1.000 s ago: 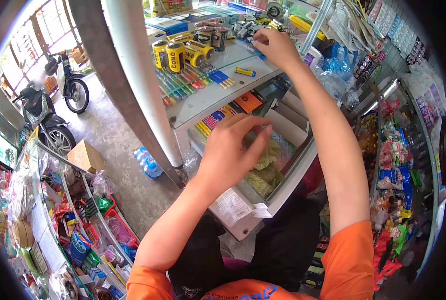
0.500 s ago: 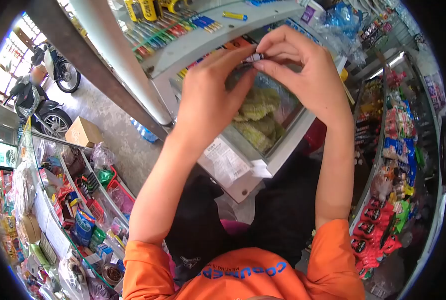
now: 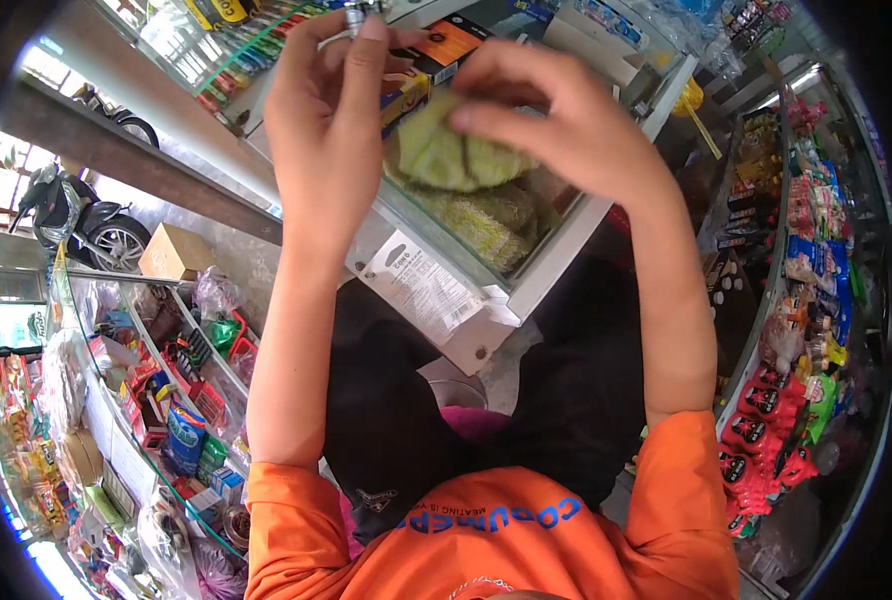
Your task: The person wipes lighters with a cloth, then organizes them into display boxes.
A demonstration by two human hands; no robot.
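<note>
My left hand [image 3: 331,115] is raised at the upper left, thumb and fingers closed on a small silver-white and black cylinder [image 3: 356,16]; its exact kind does not show. My right hand [image 3: 571,125] is over the open display case, its thumb and fingertips pinching the upper edge of a light green cloth [image 3: 446,150]. More rumpled green cloth [image 3: 481,225] lies below it inside the case. A yellow and dark box [image 3: 406,95] is between my hands, behind the cloth.
A white printed card [image 3: 426,290] lies on the near corner of the grey-framed case [image 3: 556,260]. Packed glass shelves of goods [image 3: 186,440] stand at left, red packets [image 3: 756,430] at right. A cardboard box [image 3: 176,250] and motorbike [image 3: 91,225] are beyond.
My hands have separated. The left has moved up and left with the small cylinder, while the right has gone down and left to the cloth. A light green cloth has been lifted.
</note>
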